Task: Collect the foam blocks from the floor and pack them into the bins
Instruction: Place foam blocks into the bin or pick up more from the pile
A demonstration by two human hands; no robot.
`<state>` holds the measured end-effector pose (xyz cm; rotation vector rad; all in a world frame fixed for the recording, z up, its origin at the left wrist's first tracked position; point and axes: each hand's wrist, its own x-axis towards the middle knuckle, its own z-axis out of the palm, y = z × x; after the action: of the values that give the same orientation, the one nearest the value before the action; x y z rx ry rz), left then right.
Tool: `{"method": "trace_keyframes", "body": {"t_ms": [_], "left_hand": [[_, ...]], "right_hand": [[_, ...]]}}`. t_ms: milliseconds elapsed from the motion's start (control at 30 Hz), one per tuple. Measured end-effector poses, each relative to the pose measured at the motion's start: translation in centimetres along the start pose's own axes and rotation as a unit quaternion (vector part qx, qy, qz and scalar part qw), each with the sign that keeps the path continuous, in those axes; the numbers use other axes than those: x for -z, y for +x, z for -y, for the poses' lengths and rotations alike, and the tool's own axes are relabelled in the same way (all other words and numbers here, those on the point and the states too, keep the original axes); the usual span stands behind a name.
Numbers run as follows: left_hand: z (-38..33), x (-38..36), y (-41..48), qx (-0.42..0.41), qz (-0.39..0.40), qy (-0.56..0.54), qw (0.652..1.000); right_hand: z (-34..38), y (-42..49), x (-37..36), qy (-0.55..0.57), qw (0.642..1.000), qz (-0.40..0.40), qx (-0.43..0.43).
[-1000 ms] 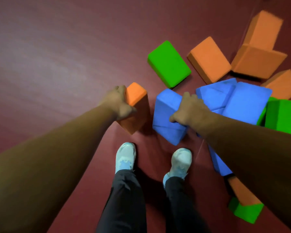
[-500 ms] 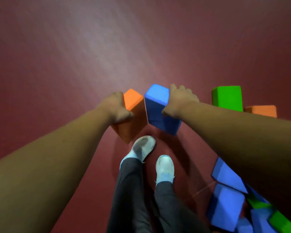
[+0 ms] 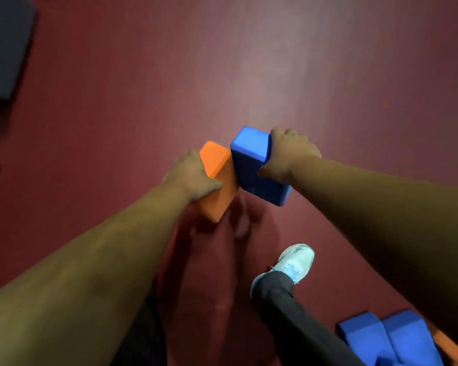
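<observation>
Head view, floor: the dark red floor (image 3: 275,75) fills the frame, with a pale sheen at the upper middle.
Room edge: dark panels (image 3: 6,43) sit at the far left; I cannot tell what they are.
Left hand: the left hand (image 3: 193,175) grips the orange foam block (image 3: 220,186).
Right hand: the right hand (image 3: 288,154) grips the blue foam block (image 3: 254,165).
Held blocks: both are above the floor, with their sides touching.
Floor blocks: two blue blocks (image 3: 389,339) lie at the lower right, with an orange sliver (image 3: 450,347) beside them.
Foot: a white shoe (image 3: 296,262) stands under the right arm.

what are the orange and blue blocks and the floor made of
Orange block: probably foam, matte, soft rounded edges. Blue block: same matte foam, faint grid texture on its side. Floor: dark red, dull sheen from the light; vinyl or rubber, unclear.
</observation>
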<state>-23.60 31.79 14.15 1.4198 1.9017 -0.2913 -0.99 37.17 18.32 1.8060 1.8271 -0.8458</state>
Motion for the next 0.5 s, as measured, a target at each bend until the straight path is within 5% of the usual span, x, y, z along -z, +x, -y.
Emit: {"method": "trace_keyframes", "body": {"t_ms": [500], "left_hand": [[46.0,13.6,-3.3,0.134,-0.055,-0.102,0.984]], "right_hand": [[48.5,2.3,-9.1,-0.114,0.979,0.054,0.161]]}}
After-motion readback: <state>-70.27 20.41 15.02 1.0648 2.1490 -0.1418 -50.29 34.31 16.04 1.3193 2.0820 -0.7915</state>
